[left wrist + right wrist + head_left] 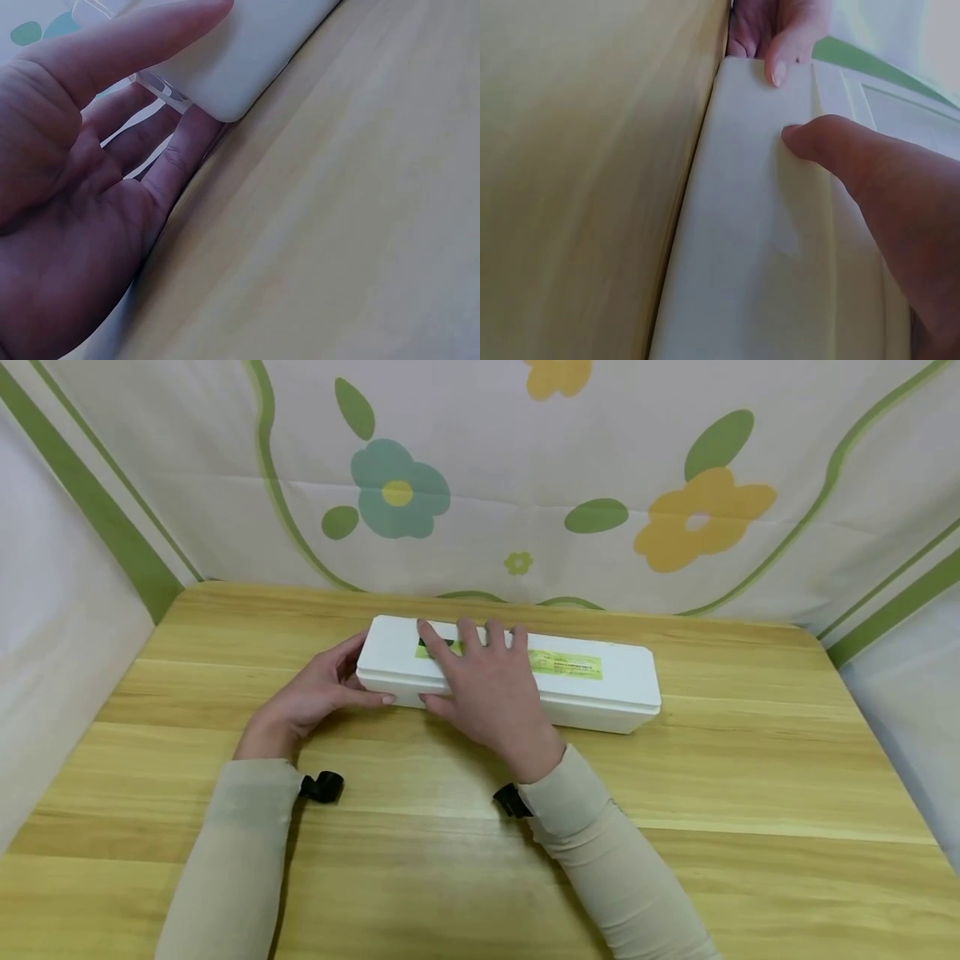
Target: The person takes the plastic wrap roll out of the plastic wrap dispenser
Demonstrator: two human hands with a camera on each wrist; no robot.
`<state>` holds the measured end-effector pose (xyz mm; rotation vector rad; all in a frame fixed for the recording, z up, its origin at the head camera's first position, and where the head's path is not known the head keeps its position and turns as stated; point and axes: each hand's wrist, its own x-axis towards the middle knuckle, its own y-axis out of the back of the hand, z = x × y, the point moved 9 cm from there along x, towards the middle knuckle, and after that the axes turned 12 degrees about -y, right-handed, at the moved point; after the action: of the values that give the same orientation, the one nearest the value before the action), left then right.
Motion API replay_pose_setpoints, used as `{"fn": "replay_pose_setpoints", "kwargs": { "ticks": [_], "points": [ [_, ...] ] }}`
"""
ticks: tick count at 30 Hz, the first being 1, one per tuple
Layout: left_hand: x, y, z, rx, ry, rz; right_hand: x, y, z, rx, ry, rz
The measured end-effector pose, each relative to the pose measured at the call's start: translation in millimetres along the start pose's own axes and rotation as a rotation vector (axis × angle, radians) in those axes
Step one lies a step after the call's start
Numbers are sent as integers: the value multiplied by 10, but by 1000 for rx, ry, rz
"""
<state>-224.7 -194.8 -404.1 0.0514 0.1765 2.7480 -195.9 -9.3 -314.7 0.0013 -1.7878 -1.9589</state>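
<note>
Nearest the camera, a beige left sleeve (225, 868) and a matching right sleeve (630, 885) enter from the bottom edge, over a wood-grain table (420, 885). From the left, a black wrist mount (324, 787) juts off the first cuff. Above it, the left hand (315, 689) grips the left end of a white box (592, 703), thumb on the front, fingers reaching behind. Its box lies lengthwise on the table, mid-frame; the lid (628, 675) is on, so the inside is hidden. Next, the right hand (491, 693) clasps the box, fingers spread across the lid and thumb down the front (blocking part of the yellow-green label (573, 664)). Below that wrist sits a second black mount (512, 802). Flower-printed cloth (480, 452) fills the upper frame, teal bloom (375, 468) left, large orange one (667, 527) right.
</note>
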Motion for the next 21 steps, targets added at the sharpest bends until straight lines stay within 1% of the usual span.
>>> {"fn": "replay_pose_setpoints", "kwargs": {
  "ticks": [7, 10, 15, 21],
  "points": [
    [3, -9, -5, 1, 11, 0, -21, -3, -33, -44, -18, 41],
    [13, -11, -4, 5, 11, 1, -17, -13, -28, -56, -26, 37],
    [15, -3, -5, 20, 11, 5, -13, -25, -28, -52, -25, 30],
    [-2, 7, -17, 25, 15, 9, -25, -9, -41, -38, -21, 57]
  ]
}}
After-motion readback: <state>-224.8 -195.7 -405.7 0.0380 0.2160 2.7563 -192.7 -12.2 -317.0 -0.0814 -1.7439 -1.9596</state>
